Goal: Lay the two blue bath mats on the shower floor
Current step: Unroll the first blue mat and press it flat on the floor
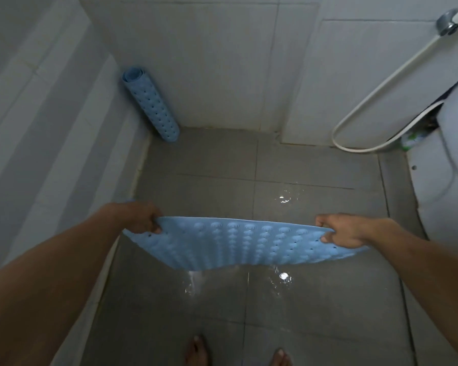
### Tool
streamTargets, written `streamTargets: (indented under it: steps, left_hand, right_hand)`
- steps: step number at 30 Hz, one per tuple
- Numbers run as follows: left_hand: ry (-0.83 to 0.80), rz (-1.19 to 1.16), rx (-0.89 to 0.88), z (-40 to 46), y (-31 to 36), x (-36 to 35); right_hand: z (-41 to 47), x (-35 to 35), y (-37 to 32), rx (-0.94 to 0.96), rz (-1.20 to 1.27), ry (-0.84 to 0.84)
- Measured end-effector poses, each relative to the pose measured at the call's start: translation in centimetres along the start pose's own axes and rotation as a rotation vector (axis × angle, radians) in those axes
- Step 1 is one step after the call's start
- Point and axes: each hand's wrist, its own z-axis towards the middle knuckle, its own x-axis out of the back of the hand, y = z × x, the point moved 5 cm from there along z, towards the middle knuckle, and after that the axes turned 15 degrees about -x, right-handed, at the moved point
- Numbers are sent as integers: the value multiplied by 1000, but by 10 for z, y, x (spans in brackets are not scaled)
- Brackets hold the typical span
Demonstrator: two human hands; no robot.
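Shower floor (pixel 315 326): grey tile, wet, bright glints of light on the water near the middle. White tiled walls (pixel 209 62) on the far and left sides.

White rounded fixture (pixel 450 167) at the right edge, cut off by the frame; cannot tell what it is. Something green and white sits in the dark gap behind it, too small to make out.

Open blue mat (pixel 236 247): held up off the floor, spread flat between both hands across the middle of the floor, sagging toward the viewer. Rows of round suction bumps and small holes face up. Its near edge blurs into the wet floor beneath, and its two end corners are hidden under the hands.

Rolled blue mat (pixel 150 104): standing tilted in the far left corner of the floor, leaning into the wall corner, lower end on the tile.

White shower hose (pixel 376 101): loops down the far wall near the far right corner; its metal fitting is cut off at the top right.

Left hand (pixel 140 217): fingers curled around the open mat's left end, gripping it.

Right hand (pixel 341 229): fingers and thumb pinching the mat's right end.

Bare feet (pixel 197 351) at the near edge of the floor, only the toes in view.
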Motion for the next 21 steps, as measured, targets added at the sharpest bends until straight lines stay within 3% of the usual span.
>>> streamTargets:
  steps: [3, 9, 12, 17, 21]
  left_hand:
    - [-112, -35, -4, 22, -8, -1]
    - [3, -13, -47, 131, -36, 2]
    - [148, -2, -45, 201, -58, -7]
    - [532, 100, 16, 322, -83, 3]
    - [559, -4, -6, 396, -111, 7]
  right_hand:
    - [16, -9, 3, -28, 11, -57]
    - [119, 8, -4, -112, 18, 127]
    - [189, 5, -11, -164, 29, 252]
    - [317, -6, -3, -266, -25, 522]
    - [389, -8, 8, -315, -24, 588]
